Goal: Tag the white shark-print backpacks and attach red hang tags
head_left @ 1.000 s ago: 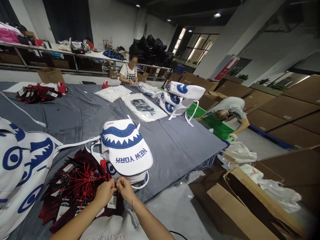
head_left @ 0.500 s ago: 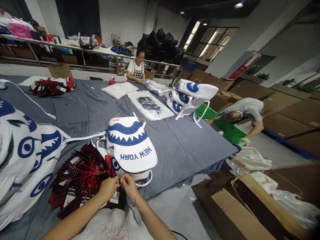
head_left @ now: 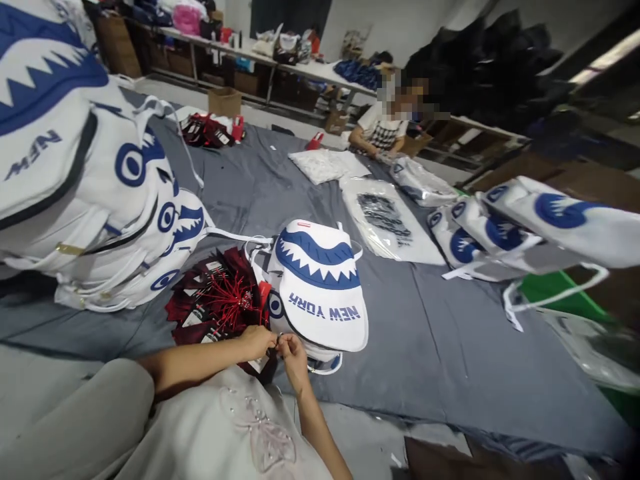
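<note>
My left hand (head_left: 260,339) and my right hand (head_left: 294,353) meet with fingertips pinched together at the near edge of a white backpack (head_left: 325,283). What they pinch is too small to make out. The backpack lies flat, with a blue toothed mouth, an eye print and "NEW YORK" on its flap; a red tag (head_left: 264,293) shows at its left side. Just left of it, a fan of dark red hang tags (head_left: 193,303) with red strings (head_left: 235,301) spreads on the table, partly behind my left hand.
A stack of similar white backpacks (head_left: 120,207) rises at the left; more backpacks (head_left: 520,227) lie at the right. Packed plastic bags (head_left: 425,230) are on the grey-covered table (head_left: 400,353). Across it a person (head_left: 383,130) handles a bag. A green bin (head_left: 565,293) stands beyond the right edge.
My view has turned left, bringing more of the left stack into sight; the person bending over the green bin is out of view. Both hands stay pinched together by the backpack.
</note>
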Tool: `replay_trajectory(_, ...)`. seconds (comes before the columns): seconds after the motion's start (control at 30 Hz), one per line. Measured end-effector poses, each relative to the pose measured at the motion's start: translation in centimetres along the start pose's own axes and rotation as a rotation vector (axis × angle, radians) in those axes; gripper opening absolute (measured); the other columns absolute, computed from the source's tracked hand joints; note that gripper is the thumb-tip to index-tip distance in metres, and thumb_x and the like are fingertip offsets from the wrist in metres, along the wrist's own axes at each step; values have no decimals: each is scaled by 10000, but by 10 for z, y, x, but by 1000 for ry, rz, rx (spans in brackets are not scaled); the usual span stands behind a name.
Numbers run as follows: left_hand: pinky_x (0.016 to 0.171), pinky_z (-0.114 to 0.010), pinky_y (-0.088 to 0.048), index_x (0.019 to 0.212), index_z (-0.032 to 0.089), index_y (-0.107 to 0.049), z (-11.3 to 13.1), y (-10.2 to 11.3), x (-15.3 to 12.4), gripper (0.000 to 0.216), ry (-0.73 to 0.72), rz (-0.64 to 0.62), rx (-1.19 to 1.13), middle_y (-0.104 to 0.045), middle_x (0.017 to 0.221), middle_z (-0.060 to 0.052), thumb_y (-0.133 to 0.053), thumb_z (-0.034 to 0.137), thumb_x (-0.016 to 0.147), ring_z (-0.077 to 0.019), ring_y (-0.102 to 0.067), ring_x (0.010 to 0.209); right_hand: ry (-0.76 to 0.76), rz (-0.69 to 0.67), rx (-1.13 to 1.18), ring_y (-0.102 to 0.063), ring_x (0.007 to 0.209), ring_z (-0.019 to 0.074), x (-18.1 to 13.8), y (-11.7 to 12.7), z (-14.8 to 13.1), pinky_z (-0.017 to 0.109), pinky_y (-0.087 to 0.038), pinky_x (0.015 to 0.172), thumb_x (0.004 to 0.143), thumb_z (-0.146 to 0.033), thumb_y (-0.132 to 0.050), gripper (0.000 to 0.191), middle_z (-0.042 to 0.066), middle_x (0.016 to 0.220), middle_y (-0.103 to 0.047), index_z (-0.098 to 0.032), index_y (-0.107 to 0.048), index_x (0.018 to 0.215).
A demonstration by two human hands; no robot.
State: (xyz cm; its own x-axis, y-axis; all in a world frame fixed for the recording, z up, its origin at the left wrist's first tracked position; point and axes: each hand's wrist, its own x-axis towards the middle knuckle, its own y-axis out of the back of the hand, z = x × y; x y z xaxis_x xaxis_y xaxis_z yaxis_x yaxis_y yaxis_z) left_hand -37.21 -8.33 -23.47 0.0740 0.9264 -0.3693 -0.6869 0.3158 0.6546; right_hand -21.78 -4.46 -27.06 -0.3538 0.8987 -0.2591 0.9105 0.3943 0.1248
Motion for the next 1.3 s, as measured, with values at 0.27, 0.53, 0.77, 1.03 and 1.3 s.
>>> replay_trajectory(0.27,839,-376,-531,1072,170,-647,-6,-1,-1,341,-9,18,-86,-694,924,-69,-593,476,930,-177,-655,832,-23,-3,-40,-501,603,136,-4,2,-1,272,-442,587,729,-642,-680,456,-11,673,-562,-201,-571,772)
replay_trajectory(0.53,818,-354,-554,1145,177,-620,-5,2,-2,323,-40,138,-145,-647,1121,-77,-556,436,963,-163,-633,917,-14,24,-29,-477,557,126,-1,-3,3,267,-428,549,689,-660,-717,485,-21,616,-550,-198,-582,756)
replay_trajectory(0.77,992,-328,-468,1026,217,-681,-59,22,-52,255,23,399,-145,-665,1085,-71,-481,371,988,-195,-601,1074,-51,95,-35,-577,585,142,-4,8,8,290,-502,578,691,-605,-730,472,21,755,-655,-177,-643,871)
replay_trajectory(1.03,1249,-540,-35,1373,190,-532,-89,38,-15,637,115,598,-159,-397,1569,-107,-754,236,777,-307,-187,1516,-58,153,-131,-678,670,194,-15,14,6,353,-557,685,738,-593,-668,502,91,954,-728,-161,-682,992)
replay_trajectory(1.3,1260,-467,-119,1065,198,-704,-91,46,-21,240,14,704,-395,-699,1265,-29,-540,153,895,-197,-440,1414,-49,174,-193,-708,719,226,-17,34,16,361,-578,698,715,-612,-681,520,99,992,-743,-180,-681,1006)
